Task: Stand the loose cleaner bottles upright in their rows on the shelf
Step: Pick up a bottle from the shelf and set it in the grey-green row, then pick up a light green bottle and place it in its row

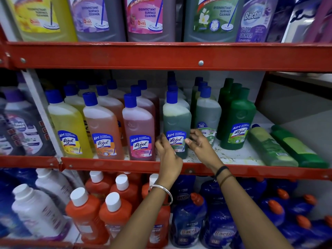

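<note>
A dark green Lizol bottle (177, 121) with a blue cap stands upright at the front of the middle shelf (111, 163). My left hand (168, 157) is at its left side and my right hand (200, 147) at its right side, fingers apart and fingertips at the label; neither hand wraps around it. Two loose bottles lie on their sides at the shelf's right end: a light green one (269, 147) with a blue cap and a darker green one (298, 150) beside it.
Upright rows fill the middle shelf: yellow (69, 123), orange (102, 126), pink (139, 128), a Bactin bottle (208, 112) and dark green bottles (237, 119). Large cleaner jugs stand on the shelf above. Orange, white and blue bottles sit on the shelf below.
</note>
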Demonstrator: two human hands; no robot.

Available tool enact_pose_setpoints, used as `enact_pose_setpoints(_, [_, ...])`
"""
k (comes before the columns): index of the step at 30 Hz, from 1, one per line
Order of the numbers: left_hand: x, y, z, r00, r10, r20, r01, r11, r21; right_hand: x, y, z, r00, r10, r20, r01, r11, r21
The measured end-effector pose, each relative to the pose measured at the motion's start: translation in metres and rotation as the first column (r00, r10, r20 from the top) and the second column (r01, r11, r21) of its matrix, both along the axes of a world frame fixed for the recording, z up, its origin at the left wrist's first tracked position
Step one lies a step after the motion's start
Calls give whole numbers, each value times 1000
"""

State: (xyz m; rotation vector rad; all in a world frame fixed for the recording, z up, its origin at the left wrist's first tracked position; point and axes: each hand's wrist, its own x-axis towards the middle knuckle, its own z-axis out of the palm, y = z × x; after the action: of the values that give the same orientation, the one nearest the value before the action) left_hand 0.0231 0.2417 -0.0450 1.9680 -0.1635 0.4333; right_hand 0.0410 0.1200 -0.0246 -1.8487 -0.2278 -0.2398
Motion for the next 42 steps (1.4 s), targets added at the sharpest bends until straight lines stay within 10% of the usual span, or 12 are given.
enact_pose_setpoints(10, [-8,-2,-2,1000,-11,16,10,998,54,-2,-1,-4,999,1,37,2,996,-91])
enact_pose_setpoints(13, [-22,-17,0,972,78,220,-102,990,99,-13,-17,4,997,-50,61,59,987,-150])
enact_pose_setpoints(20, [-35,-100,29,877,-242,414,202,969,139,-43,-126,23,873,-433,224,481,840,-252])
enact_pose_setpoints(26, [-14,-205,26,890,-455,-13,454,885,102,-54,-216,22,660,-749,61,557,432,-709])
enact_pose_setpoints(34, [19,-262,20,731,-412,-544,365,910,-197,-41,-233,36,707,-698,-115,379,511,-772])
enact_pose_setpoints(42, [28,-254,29,585,-569,-578,357,821,-446,-43,-242,40,726,-642,-246,365,664,-653])
